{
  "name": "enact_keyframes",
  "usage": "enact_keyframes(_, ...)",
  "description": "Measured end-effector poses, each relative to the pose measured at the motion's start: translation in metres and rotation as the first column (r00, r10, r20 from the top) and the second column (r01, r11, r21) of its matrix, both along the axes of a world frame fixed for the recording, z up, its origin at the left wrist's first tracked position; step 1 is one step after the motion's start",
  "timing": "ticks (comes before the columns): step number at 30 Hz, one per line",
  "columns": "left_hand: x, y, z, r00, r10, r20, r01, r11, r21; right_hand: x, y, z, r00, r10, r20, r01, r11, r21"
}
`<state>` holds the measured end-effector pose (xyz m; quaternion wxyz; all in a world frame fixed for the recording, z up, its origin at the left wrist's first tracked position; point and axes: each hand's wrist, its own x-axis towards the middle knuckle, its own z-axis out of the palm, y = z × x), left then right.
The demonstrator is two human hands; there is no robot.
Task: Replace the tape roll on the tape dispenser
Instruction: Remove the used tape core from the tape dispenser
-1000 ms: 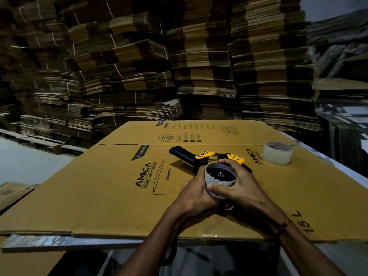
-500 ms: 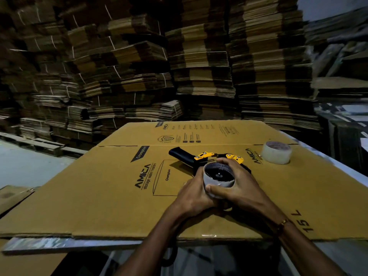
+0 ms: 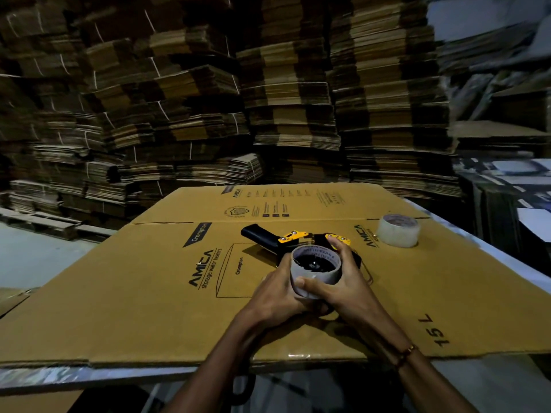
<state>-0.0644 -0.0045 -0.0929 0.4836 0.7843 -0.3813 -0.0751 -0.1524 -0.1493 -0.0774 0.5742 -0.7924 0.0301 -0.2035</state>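
Note:
A black and yellow tape dispenser (image 3: 269, 238) lies flat on a big flattened cardboard box (image 3: 149, 287), handle pointing back left. A clear tape roll (image 3: 316, 272) sits over the dispenser's hub, its dark centre showing through the core. My left hand (image 3: 277, 293) grips the roll's near left side. My right hand (image 3: 343, 281) wraps its right side, thumb across the front wall, fingers reaching the yellow front part. A second clear tape roll (image 3: 398, 230) stands apart at the back right of the cardboard.
The cardboard lies on a table whose shiny front edge (image 3: 74, 375) shows below it. Tall stacks of flattened cartons (image 3: 268, 99) fill the background. Wooden pallets (image 3: 41, 223) sit on the floor at the left.
Both hands stay on the roll over the dispenser. The roll has tilted a little and my right thumb has slid across its front. The other roll has not moved.

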Motion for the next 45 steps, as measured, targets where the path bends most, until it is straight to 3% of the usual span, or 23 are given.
enact_keyframes(12, 0.0, 0.0, 0.0, 1.0, -0.016, 0.013, 0.016, 1.0, 0.01, 0.0, -0.009, 0.002, 0.998, 0.06, -0.016, -0.062, 0.991, -0.116)
enact_keyframes(27, 0.0, -0.001, -0.002, 1.0, 0.007, -0.003, -0.007, 1.0, 0.026, -0.001, 0.002, 0.01, 0.995, -0.077, -0.058, 0.07, 0.991, -0.116)
enact_keyframes(32, -0.001, -0.003, -0.002, 0.999, 0.03, -0.022, -0.029, 0.999, 0.041, -0.005, 0.012, 0.001, 0.984, -0.171, -0.042, 0.169, 0.985, -0.04)
enact_keyframes(36, -0.001, -0.002, -0.004, 1.0, 0.023, -0.013, -0.022, 0.999, 0.036, -0.002, 0.017, 0.002, 0.978, -0.204, -0.046, 0.197, 0.973, -0.124)
enact_keyframes(40, 0.0, -0.002, -0.002, 0.999, 0.017, -0.036, -0.015, 0.999, 0.043, -0.002, 0.006, 0.011, 0.977, -0.202, -0.076, 0.183, 0.963, -0.2)
enact_keyframes(45, -0.002, -0.001, -0.001, 0.999, 0.026, -0.038, -0.024, 0.998, 0.056, -0.002, 0.001, 0.014, 0.985, -0.145, -0.089, 0.131, 0.981, -0.141)
